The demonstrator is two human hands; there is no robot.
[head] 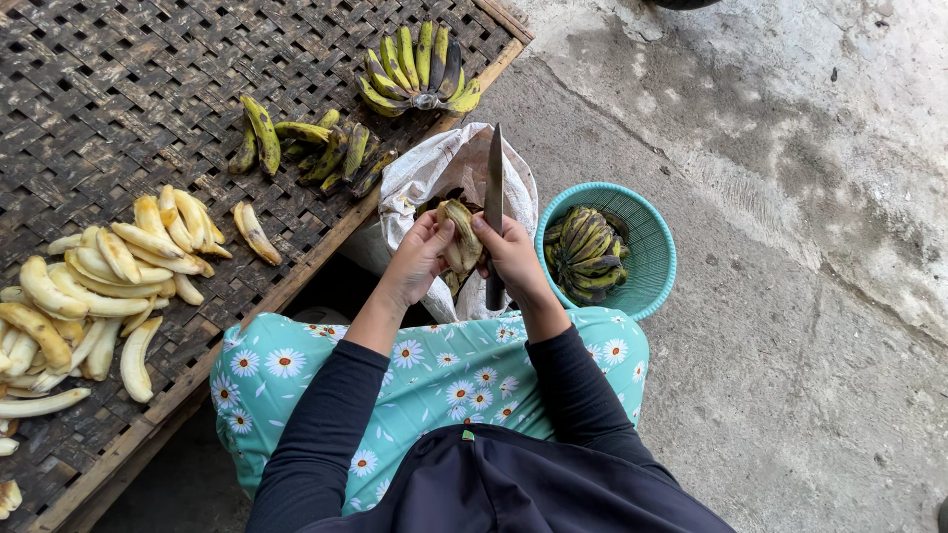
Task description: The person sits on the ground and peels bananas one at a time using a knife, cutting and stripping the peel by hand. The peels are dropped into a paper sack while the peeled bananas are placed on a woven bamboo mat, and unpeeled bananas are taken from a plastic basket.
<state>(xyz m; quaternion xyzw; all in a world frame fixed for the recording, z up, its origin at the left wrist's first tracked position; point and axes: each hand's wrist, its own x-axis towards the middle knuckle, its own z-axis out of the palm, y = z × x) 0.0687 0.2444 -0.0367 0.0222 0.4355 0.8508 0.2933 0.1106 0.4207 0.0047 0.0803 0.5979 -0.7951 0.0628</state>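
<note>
Left hand (pixel 420 259) has its fingers wrapped round a partly peeled banana (pixel 460 235), held just above the lap and over the mouth of a white sack (pixel 434 173); the banana's long axis runs roughly up-down in the head view, tilted a bit, one end toward the sack and the other toward the person. Right hand (pixel 512 259) is clamped on the handle of a knife (pixel 493 188), blade pointing straight away from the body, its long axis approx. parallel to the banana and touching it on the right side. Just right of the hands sits a teal basket (pixel 654 259) w/ unpeeled green-black bananas inside (peel dark, mottled). On the woven mat (pixel 118 99) to the left: a pile of peeled bananas (pixel 109 276), pale yellow, and further up several loose unpeeled bananas (pixel 306 143) plus a fanned bunch (pixel 420 69) near the mat's edge. Floor (pixel 790 296) is bare concrete.
</note>
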